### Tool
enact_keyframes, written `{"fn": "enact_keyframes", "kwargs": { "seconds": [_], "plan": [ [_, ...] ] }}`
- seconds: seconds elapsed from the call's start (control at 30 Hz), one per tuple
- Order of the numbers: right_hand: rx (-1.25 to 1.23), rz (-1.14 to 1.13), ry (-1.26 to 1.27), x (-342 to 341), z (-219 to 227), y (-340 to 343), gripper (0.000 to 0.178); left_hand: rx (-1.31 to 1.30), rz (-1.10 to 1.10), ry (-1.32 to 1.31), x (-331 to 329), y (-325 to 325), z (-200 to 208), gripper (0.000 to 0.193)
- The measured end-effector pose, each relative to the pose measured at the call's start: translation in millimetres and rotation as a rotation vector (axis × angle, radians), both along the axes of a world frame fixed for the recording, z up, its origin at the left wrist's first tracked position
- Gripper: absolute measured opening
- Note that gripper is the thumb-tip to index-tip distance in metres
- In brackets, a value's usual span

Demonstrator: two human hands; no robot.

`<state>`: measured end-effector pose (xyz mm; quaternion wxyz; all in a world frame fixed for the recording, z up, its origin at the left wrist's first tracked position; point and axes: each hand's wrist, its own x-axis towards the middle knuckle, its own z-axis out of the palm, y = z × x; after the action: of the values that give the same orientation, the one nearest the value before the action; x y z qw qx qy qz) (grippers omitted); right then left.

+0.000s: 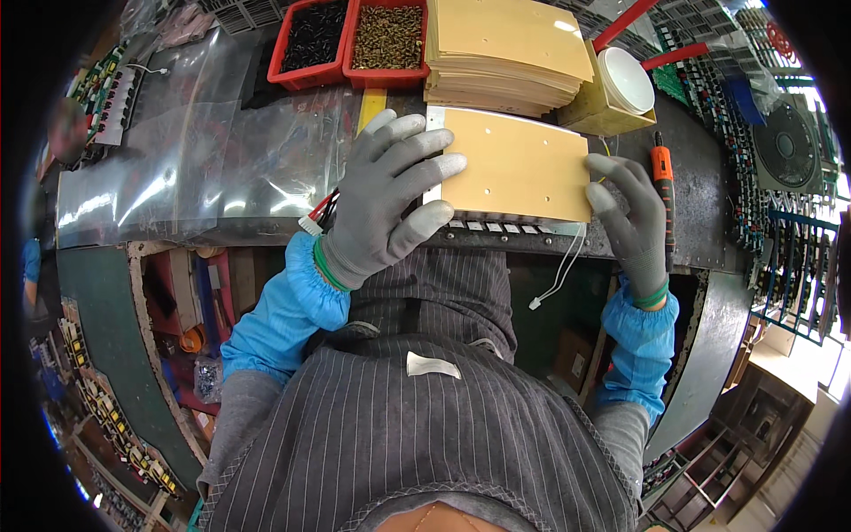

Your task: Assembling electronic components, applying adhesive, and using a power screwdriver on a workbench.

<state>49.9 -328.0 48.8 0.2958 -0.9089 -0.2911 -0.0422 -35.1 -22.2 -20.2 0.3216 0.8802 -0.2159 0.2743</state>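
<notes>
A tan rectangular board [519, 168] with several small holes lies on a flat assembly at the bench's front edge. Under its near edge shows a dark strip with metal tabs [505, 225]. My left hand [386, 191], in a grey glove, has its fingers spread over the board's left end. At the right end my right hand [631, 213], gloved too, touches the edge with fingertips, its fingers apart. A white connector on red and black wires [312, 223] sticks out beside my left wrist. Another white plug on thin wires [550, 293] hangs over the front edge.
Behind the board rises a stack of tan boards [505, 62]. Red bins hold black pieces [312, 35] and brass-coloured screws [387, 37]. A white cup [628, 82] sits in a yellowish box. An orange-and-black screwdriver [663, 177] lies at right; clear plastic sheeting [195, 168] covers the left.
</notes>
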Motion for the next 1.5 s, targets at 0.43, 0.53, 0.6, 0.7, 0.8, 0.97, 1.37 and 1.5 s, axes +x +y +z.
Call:
{"fn": "enact_keyframes", "kwargs": {
  "seconds": [0.43, 0.53, 0.6, 0.7, 0.8, 0.97, 1.37, 1.5],
  "plan": [
    [0.113, -0.014, 0.121, 0, -12, 3, 0.035, -0.051, 0.026, 0.055, 3, -2, 1, 0.047],
    [0.108, 0.015, 0.118, 1, -11, 10, 0.034, -0.035, 0.039, 0.042, -2, 3, 4, 0.045],
    [0.145, -0.012, 0.245, -3, -6, 11, 0.034, 0.007, 0.065, 0.019, -5, 6, 10, 0.044],
    [0.197, -0.016, 0.226, -6, -5, 5, 0.039, -0.022, 0.006, 0.041, -4, 4, 14, 0.046],
    [0.157, -0.031, 0.067, -7, 1, -2, 0.040, -0.048, 0.059, -0.003, -13, 27, 29, 0.046],
    [0.219, -0.102, -0.096, -6, -6, -15, 0.036, -0.102, 0.243, 0.019, 5, 107, 46, 0.028],
    [0.142, -0.057, -0.161, -23, 15, -4, 0.029, 0.698, 0.301, 0.645, 136, 149, 42, 0.044],
    [0.170, -0.067, -0.148, -26, 14, -14, 0.027, 0.660, 0.331, 0.651, 139, 145, 35, 0.034]
  ]
}}
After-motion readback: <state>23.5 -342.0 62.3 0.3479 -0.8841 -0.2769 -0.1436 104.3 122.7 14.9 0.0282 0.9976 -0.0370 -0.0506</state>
